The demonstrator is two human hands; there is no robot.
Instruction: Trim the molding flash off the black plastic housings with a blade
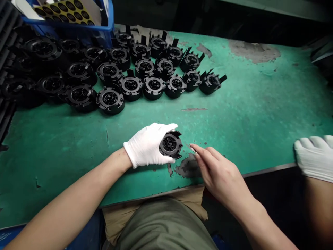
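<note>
My left hand (147,145), in a white glove, is closed around a round black plastic housing (170,144). Its ribbed circular face is turned up, and black tabs stick out at the rim. Just right of it, my bare right hand (217,166) pinches a small thin metal blade (193,148) between thumb and fingertips. The blade's tip points toward the housing with a small gap between them. Most of the tool is hidden by my fingers.
Many similar black housings (154,86) stand in rows along the back left. Behind them is a blue bin (110,24) with a sheet of round stickers (63,13). The green worktop (249,114) has worn grey patches. Another person's gloved hand (314,156) rests at the right edge.
</note>
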